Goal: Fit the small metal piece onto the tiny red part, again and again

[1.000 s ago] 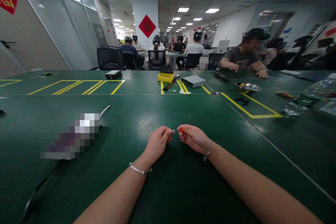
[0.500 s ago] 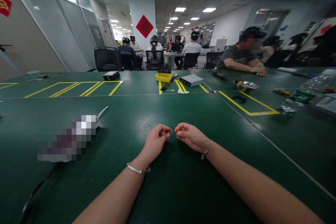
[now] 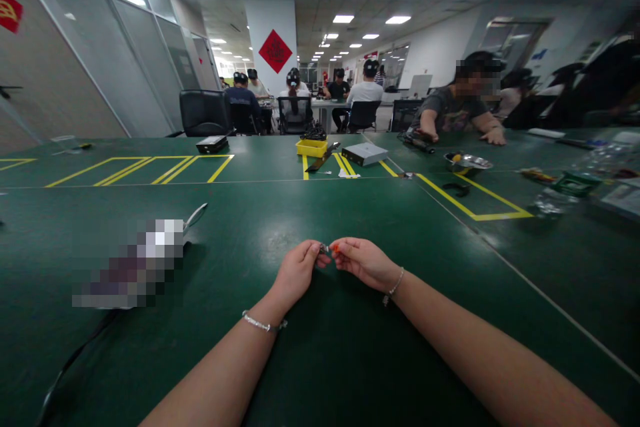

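Note:
Both my hands rest on the green table (image 3: 310, 360), fingertips meeting in front of me. My left hand (image 3: 296, 272) is closed in a pinch on a tiny metal part (image 3: 323, 249). My right hand (image 3: 364, 261) pinches a tiny orange-red piece (image 3: 335, 247). The two small pieces touch or nearly touch between my fingertips. I cannot make out what the pieces are. A bracelet sits on each wrist.
A blurred object (image 3: 131, 260) with a black cable lies to my left. Farther off stand a yellow bin (image 3: 311, 146), a grey box (image 3: 365, 154) and a metal bowl (image 3: 467, 162). A person (image 3: 457, 110) sits at the far right; others sit behind.
My hands have drawn together, so the metal part and the orange piece now meet. The person at the far right has shifted an arm.

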{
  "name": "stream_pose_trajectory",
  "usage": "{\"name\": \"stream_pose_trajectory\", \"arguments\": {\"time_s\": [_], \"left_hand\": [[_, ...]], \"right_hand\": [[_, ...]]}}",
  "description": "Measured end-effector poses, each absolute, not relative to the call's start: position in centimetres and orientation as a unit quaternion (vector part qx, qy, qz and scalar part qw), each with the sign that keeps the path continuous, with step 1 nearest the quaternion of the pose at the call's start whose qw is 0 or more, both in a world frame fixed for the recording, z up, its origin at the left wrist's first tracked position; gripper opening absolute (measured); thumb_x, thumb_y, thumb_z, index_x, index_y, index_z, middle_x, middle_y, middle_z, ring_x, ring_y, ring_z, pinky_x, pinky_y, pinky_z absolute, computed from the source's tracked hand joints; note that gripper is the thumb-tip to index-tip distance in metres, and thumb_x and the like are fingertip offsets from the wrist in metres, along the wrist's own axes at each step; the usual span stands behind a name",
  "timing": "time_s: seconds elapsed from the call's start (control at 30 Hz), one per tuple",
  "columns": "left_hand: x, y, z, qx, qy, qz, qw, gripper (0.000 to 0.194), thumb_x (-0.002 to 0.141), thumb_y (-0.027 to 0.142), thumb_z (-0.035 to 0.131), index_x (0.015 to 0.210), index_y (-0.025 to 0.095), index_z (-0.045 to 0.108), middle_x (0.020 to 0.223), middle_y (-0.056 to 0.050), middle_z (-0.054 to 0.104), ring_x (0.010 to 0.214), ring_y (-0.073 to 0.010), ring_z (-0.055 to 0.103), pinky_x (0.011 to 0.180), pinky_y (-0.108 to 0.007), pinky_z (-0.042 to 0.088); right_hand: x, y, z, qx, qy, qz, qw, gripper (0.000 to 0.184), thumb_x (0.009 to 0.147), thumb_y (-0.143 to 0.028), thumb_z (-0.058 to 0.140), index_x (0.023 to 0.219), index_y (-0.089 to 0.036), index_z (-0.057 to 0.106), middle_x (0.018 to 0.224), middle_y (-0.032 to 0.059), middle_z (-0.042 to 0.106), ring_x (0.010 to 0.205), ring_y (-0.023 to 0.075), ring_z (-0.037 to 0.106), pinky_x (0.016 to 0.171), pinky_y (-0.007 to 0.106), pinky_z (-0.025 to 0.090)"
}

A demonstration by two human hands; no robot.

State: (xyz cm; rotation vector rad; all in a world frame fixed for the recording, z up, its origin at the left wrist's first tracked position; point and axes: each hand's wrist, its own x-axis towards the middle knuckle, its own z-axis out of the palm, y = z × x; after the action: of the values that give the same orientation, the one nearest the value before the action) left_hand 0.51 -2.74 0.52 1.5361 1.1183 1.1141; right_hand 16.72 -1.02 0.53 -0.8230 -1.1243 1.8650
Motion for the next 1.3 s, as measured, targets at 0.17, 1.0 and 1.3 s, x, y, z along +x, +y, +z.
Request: {"name": "stream_pose_trajectory", "arguments": {"time_s": [0.17, 1.0, 1.3], "left_hand": [[0.63, -2.78, 0.6, 0.619, 0.461, 0.443, 0.456, 0.033, 0.08, 0.038, 0.035, 0.068, 0.014, 0.054, 0.057, -0.002, 0.058, 0.053, -0.0113, 0.054, 0.056, -0.024, 0.044], [0.43, -2.88, 0.92, 0.626, 0.468, 0.43, 0.453, 0.039, 0.08, 0.041, 0.033, 0.06, 0.014, 0.052, 0.049, 0.0, 0.054, 0.047, -0.0101, 0.05, 0.052, -0.022, 0.04], [0.33, -2.56, 0.45, 0.608, 0.456, 0.445, 0.474, 0.033, 0.079, 0.039, 0.038, 0.068, 0.013, 0.055, 0.058, -0.002, 0.059, 0.054, -0.0105, 0.054, 0.057, -0.024, 0.043]], "right_hand": [[16.72, -1.1, 0.59, -0.315, -0.453, 0.736, 0.392, 0.023, 0.066, -0.034, 0.061, 0.077, -0.014, 0.056, 0.069, 0.0013, 0.057, 0.061, 0.0079, 0.051, 0.062, 0.025, 0.041], [16.82, -0.94, 0.53, -0.315, -0.437, 0.746, 0.391, 0.02, 0.072, -0.033, 0.054, 0.074, -0.013, 0.054, 0.064, 0.0008, 0.056, 0.055, 0.0065, 0.05, 0.056, 0.022, 0.038], [16.65, -1.03, 0.5, -0.326, -0.42, 0.748, 0.397, 0.028, 0.075, -0.04, 0.049, 0.067, -0.013, 0.053, 0.057, 0.0007, 0.055, 0.051, 0.007, 0.049, 0.053, 0.022, 0.037]]}}
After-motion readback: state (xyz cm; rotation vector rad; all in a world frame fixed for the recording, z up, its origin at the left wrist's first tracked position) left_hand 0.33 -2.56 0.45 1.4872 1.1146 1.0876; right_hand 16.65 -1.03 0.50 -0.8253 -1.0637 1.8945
